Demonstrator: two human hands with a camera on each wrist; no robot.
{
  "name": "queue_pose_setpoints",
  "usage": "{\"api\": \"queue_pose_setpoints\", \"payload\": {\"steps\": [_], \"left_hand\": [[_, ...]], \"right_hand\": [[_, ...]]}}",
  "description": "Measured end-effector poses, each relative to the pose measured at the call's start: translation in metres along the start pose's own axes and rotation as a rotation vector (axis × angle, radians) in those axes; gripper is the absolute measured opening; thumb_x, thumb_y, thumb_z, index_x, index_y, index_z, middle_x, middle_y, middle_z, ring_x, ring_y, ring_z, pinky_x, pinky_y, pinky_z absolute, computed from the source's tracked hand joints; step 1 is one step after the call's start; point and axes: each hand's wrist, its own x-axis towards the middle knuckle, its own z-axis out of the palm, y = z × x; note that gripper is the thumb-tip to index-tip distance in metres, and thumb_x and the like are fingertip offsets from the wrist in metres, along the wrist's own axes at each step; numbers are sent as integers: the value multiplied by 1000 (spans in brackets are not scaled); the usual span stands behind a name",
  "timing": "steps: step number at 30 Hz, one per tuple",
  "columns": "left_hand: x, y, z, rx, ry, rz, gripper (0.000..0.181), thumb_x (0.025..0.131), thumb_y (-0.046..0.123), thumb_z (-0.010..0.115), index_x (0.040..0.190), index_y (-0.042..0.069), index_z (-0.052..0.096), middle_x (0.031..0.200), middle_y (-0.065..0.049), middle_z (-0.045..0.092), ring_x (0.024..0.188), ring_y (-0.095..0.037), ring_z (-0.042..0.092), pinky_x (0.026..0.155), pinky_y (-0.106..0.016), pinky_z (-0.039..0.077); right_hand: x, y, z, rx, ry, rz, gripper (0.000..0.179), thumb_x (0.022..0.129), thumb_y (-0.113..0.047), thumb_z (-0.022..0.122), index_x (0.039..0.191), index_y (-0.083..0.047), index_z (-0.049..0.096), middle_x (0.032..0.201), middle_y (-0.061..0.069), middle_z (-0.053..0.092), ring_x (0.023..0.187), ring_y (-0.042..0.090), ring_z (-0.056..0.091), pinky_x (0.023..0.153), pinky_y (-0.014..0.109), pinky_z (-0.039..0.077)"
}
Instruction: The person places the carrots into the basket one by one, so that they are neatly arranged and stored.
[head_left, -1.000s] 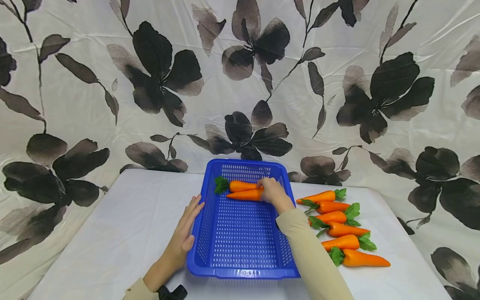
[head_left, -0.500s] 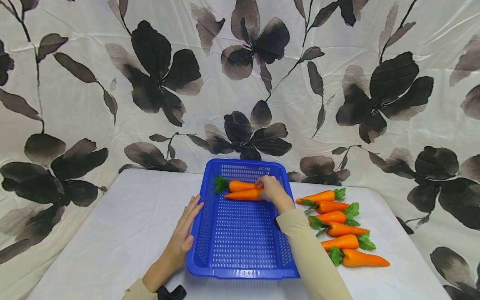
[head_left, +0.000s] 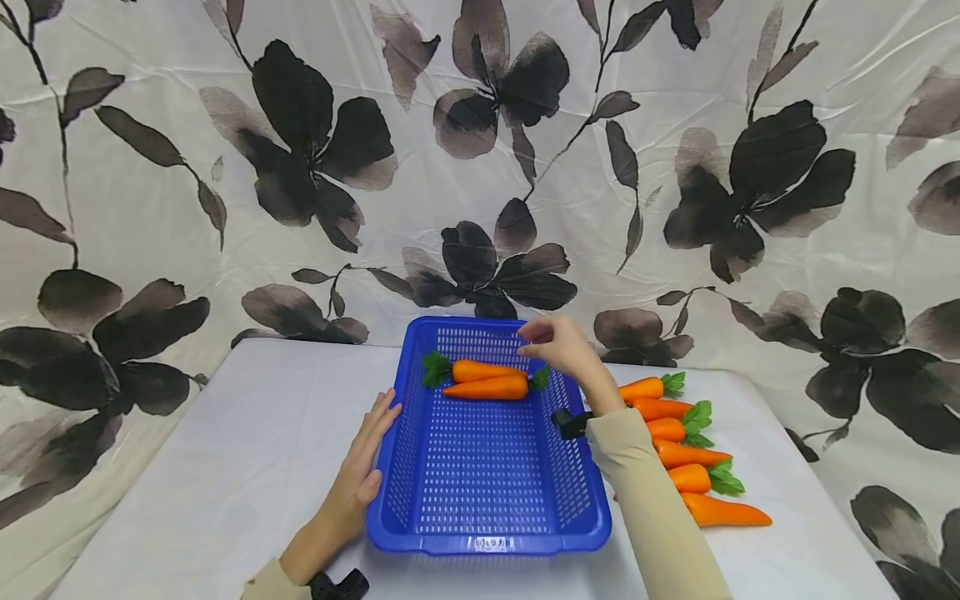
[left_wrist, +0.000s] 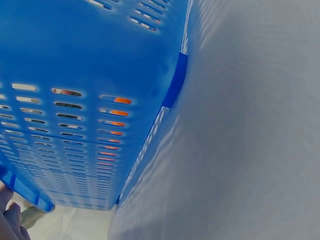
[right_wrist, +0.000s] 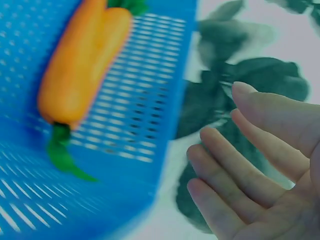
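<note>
Two orange carrots lie side by side at the far end of a blue plastic basket (head_left: 480, 544). The rear carrot (head_left: 480, 370) has its green leaves to the left; the front carrot (head_left: 491, 387) has its leaves to the right. My right hand (head_left: 562, 343) is raised above the basket's far right corner. In the right wrist view this right hand (right_wrist: 250, 185) holds nothing, its fingers loosely bent and apart from the carrots. With straight fingers, my left hand (head_left: 352, 475) rests against the basket's left wall. Only a bit of the left hand (left_wrist: 11, 217) shows in the left wrist view.
Several more carrots (head_left: 686, 454) lie in a column on the white table (head_left: 247, 467), right of the basket, partly hidden by my right sleeve (head_left: 660, 508). A floral cloth (head_left: 480, 167) hangs behind the table.
My right hand has let go of the front carrot and lifted up and to the right, out of the basket. The carrot's leaves now show. The left hand stays at the basket wall.
</note>
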Motion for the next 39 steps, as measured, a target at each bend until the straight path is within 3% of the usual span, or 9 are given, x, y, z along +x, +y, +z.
{"api": "queue_pose_setpoints", "payload": {"steps": [14, 17, 20, 24, 31, 39], "left_hand": [[1, 5, -1, -10, -21, -46, 69, 103, 48, 26, 155, 3, 29, 163, -20, 18, 150, -40, 5, 121, -38, -3], [2, 5, -1, -12, -21, -44, 69, 103, 48, 26, 155, 2, 29, 163, -20, 18, 150, -40, 5, 120, -33, -3], [3, 5, -1, -10, -21, -37, 69, 103, 47, 26, 155, 2, 29, 162, -21, 18, 149, -43, 5, 120, -31, -3], [2, 4, -1, -3, -14, -28, 69, 103, 47, 25, 154, 2, 29, 162, -22, 18, 149, -44, 6, 120, -32, -3], [1, 2, -1, -3, -10, -20, 70, 103, 48, 25, 154, 1, 29, 162, -22, 19, 149, -45, 7, 120, -33, -3], [2, 0, 0, -12, -2, -6, 70, 102, 49, 25, 154, 1, 30, 161, -22, 19, 150, -42, 7, 121, -37, -2]], "right_hand": [[-40, -17, -54, 72, 175, -151, 26, 91, -11, 71, 113, 3, 71, 112, 20, 70, 107, 34, 65, 98, 50, 48], [-49, -16, -65, 53, 200, -141, 28, 92, -13, 71, 115, 2, 70, 113, 18, 70, 104, 31, 67, 94, 45, 52], [-60, -15, -75, 36, 224, -121, 29, 92, -16, 71, 117, -1, 70, 113, 15, 71, 102, 29, 68, 88, 32, 54], [-74, -11, -89, 40, 252, -129, 30, 92, -19, 72, 118, -5, 71, 112, 12, 71, 103, 21, 68, 87, 18, 50], [-102, 2, -111, -38, 334, -140, 29, 93, -19, 71, 119, -4, 70, 112, 12, 71, 101, 1, 60, 89, 10, 43], [-135, 38, -124, -75, 389, -104, 27, 94, -18, 69, 119, -5, 70, 107, -8, 69, 104, -5, 55, 91, 8, 40]]}}
